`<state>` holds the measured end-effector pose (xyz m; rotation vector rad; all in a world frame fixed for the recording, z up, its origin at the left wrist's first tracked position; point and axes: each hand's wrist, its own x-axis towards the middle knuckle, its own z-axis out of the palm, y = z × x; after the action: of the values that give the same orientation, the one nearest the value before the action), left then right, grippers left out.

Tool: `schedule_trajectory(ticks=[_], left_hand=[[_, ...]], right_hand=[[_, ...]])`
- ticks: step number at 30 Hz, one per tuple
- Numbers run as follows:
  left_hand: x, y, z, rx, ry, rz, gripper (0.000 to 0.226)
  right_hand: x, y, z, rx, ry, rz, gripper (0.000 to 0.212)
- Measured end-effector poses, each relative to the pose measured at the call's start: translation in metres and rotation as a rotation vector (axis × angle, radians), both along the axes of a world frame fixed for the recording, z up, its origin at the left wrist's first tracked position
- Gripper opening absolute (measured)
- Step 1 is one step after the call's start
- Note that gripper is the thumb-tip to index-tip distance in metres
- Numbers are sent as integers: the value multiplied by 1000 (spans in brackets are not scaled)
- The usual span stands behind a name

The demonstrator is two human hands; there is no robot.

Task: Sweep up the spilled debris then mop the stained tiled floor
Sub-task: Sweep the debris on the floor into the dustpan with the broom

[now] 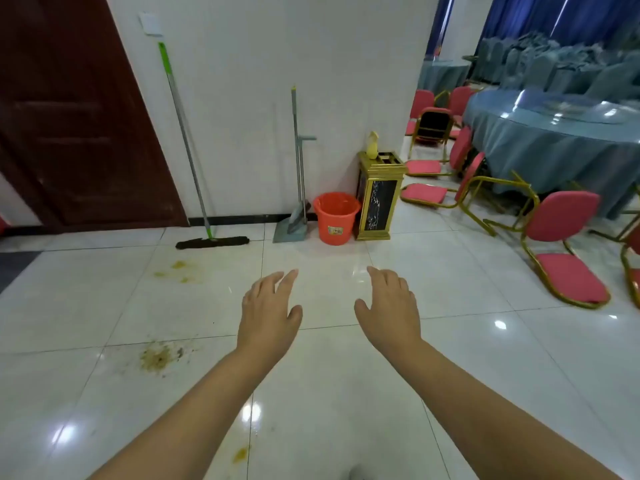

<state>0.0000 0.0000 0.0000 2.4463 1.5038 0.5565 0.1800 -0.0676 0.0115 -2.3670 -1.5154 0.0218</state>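
Sweeping not begun: left hand (268,306) and right hand (389,304) spread, empty. Next: fetch broom (298,161) and dustpan (289,232) at wall; debris (157,356) unswept.

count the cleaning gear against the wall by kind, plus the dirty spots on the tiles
mop: 1
broom and dustpan set: 1
orange bucket: 1
dirty spots: 3 (yellow stains, crumbly debris patch, yellow stain near the bottom edge)
Total: 6
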Motion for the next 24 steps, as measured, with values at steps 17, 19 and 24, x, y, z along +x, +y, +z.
schedule_trajectory(ticks=[17, 19, 24], left_hand=[[189, 169, -53, -361, -283, 218, 48], [196, 195, -57, -377, -292, 242, 46], [213, 274, -65, -389, -332, 268, 42]], right_hand=[[203, 186, -41, -79, 208, 24, 52], [213, 211, -47, -91, 232, 42, 50], [232, 290, -56, -105, 265, 62, 49]])
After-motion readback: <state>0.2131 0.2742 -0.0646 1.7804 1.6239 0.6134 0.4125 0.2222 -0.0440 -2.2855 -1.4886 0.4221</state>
